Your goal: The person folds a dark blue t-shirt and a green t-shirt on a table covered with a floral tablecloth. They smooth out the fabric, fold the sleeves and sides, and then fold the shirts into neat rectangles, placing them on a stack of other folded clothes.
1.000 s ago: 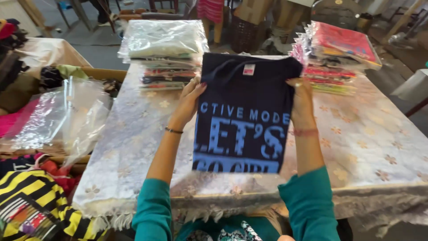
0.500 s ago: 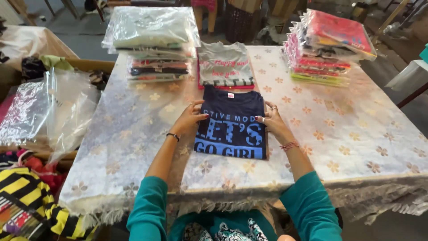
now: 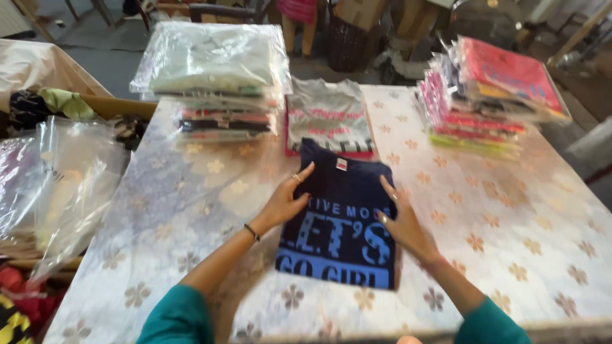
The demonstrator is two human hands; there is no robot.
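Observation:
A folded navy T-shirt (image 3: 344, 210) with light blue lettering lies flat on the table (image 3: 510, 216), which has a pale flowered cover. My left hand (image 3: 285, 200) rests on the shirt's left edge, fingers spread. My right hand (image 3: 403, 223) presses flat on its right side. Both hands touch the shirt without gripping it. Just beyond the navy shirt lies a small pile of folded shirts, a grey one (image 3: 328, 118) on top.
A stack of shirts in clear bags (image 3: 213, 79) stands at the back left of the table. Another bagged stack, pink and red (image 3: 491, 95), stands at the back right. Loose plastic bags (image 3: 60, 185) and clothes fill a box left of the table.
A second ago I held the navy shirt upright above the table. I have laid it down folded, and my hands now rest on its two sides.

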